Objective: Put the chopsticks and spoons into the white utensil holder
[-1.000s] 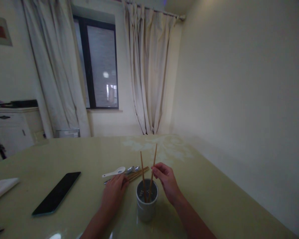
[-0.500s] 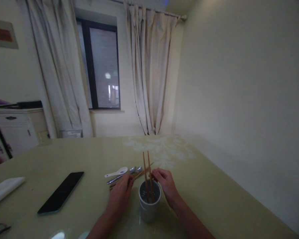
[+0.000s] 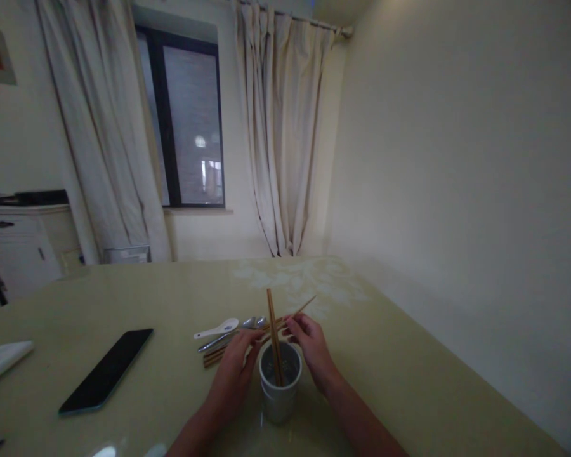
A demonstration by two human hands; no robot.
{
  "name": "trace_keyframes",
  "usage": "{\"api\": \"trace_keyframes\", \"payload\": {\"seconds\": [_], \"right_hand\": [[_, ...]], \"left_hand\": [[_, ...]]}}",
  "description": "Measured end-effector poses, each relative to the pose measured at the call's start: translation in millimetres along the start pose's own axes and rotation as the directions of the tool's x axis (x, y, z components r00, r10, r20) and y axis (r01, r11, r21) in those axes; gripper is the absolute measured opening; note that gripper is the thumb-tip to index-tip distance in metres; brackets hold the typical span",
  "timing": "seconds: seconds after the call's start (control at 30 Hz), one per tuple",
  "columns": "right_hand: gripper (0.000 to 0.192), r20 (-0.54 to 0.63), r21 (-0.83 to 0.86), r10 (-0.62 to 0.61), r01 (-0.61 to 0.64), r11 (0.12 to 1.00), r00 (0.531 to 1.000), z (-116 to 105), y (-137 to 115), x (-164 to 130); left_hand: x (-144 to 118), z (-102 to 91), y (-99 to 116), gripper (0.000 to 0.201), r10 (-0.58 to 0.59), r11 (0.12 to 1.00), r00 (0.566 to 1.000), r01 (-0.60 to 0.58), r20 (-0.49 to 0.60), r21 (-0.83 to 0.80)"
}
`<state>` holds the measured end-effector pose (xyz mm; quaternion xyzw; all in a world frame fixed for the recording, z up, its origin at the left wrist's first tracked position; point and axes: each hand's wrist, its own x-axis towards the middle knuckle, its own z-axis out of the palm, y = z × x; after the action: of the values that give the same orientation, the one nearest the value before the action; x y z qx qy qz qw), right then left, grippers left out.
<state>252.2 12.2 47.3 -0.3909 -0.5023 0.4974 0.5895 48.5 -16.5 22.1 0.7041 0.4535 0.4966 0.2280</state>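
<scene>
A grey-white cup point(image 3: 278, 397) stands on the pale green table point(image 3: 409, 381) close to me, with two wooden chopsticks point(image 3: 273, 330) upright in it, close together. My left hand point(image 3: 235, 371) is just left of the cup, its fingers closed on a bundle of loose chopsticks point(image 3: 214, 357) that slants across behind the cup. My right hand point(image 3: 310, 348) is right of the cup and pinches the far part of the same bundle, whose tips point(image 3: 307, 303) stick out beyond my fingers.
A white ceramic spoon point(image 3: 217, 330) and metal spoons point(image 3: 250, 324) lie just beyond my left hand. A black phone point(image 3: 107, 370) lies to the left, a white napkin point(image 3: 2, 362) at the left edge. The wall runs along the table's right side.
My right hand let go of the chopsticks in the cup, which now stand together. It moved to the loose bundle, and my left hand closed on that bundle and raised its far end.
</scene>
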Motion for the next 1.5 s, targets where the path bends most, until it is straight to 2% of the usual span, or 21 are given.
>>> {"api": "trace_keyframes", "payload": {"seconds": [0.1, 0.2, 0.3, 0.4, 0.5, 0.57, 0.63, 0.8, 1.03, 1.2, 1.27, 1.37, 1.43, 1.5], "right_hand": [[0.053, -0.205, 0.055, -0.095, 0.108, 0.993, 0.974, -13, -10, 7], [0.053, -0.386, 0.154, -0.167, 0.242, 0.958, 0.907, -30, -23, 15], [0.052, -0.459, 0.266, -0.180, 0.328, 0.907, 0.870, -39, -34, 19], [0.051, -0.390, 0.287, -0.187, 0.312, 0.906, 0.901, -37, -38, 15], [0.049, -0.252, 0.208, -0.206, 0.261, 0.943, 0.946, -27, -37, 7], [0.047, -0.161, 0.140, -0.217, 0.240, 0.961, 0.963, -19, -36, 1], [0.045, -0.089, 0.087, -0.213, 0.221, 0.971, 0.973, -12, -36, -4], [0.040, 0.012, 0.018, -0.156, 0.156, 0.988, 0.988, -3, -34, -11], [0.039, 0.146, -0.178, -0.171, 0.196, 0.964, 0.974, -1, -26, -11], [0.043, 0.189, -0.134, -0.136, 0.163, 0.977, 0.973, 2, -30, -12], [0.045, 0.153, -0.133, -0.127, 0.148, 0.980, 0.980, 1, -27, -9], [0.053, 0.064, -0.141, -0.085, 0.094, 0.986, 0.994, -1, -15, -4], [0.055, 0.046, -0.131, -0.010, 0.016, 0.991, 0.999, -1, -5, -1], [0.055, 0.078, -0.108, 0.065, -0.056, 0.993, 0.995, -1, 4, 0]], "left_hand": [[2, -2.8, -1, 0.029, -0.010, 1.000, 0.994, 0.012, -0.105, 0.025], [2, -4.8, -1, 0.028, -0.023, 0.998, 0.991, 0.029, -0.130, 0.051], [4, -7.3, -5, 0.028, 0.007, 0.991, 0.992, 0.010, -0.127, 0.130], [5, -13.4, -11, 0.026, 0.030, 0.939, 0.996, 0.002, -0.088, 0.344], [5, -21.4, -18, 0.026, -0.037, 0.812, 0.999, 0.046, -0.028, 0.582], [4, -25.8, -22, 0.027, -0.097, 0.737, 0.995, 0.076, -0.006, 0.672], [4, -28.5, -24, 0.025, -0.149, 0.706, 0.989, 0.095, 0.016, 0.702], [5, -29.6, -28, 0.023, -0.198, 0.741, 0.979, 0.114, 0.054, 0.662], [4, -27.1, -24, 0.016, -0.186, 0.784, 0.979, 0.097, 0.083, 0.613], [4, -26.3, -22, 0.018, -0.153, 0.807, 0.985, 0.082, 0.073, 0.584], [4, -23.3, -21, 0.019, -0.179, 0.848, 0.983, 0.130, 0.047, 0.513], [3, -15.6, -17, 0.023, -0.211, 0.928, 0.977, 0.196, 0.012, 0.316], [2, -9.6, -10, 0.026, -0.173, 0.972, 0.984, 0.166, 0.032, 0.169], [0, -4.1, -2, 0.026, -0.128, 0.991, 0.989, 0.125, 0.073, 0.047]]}}
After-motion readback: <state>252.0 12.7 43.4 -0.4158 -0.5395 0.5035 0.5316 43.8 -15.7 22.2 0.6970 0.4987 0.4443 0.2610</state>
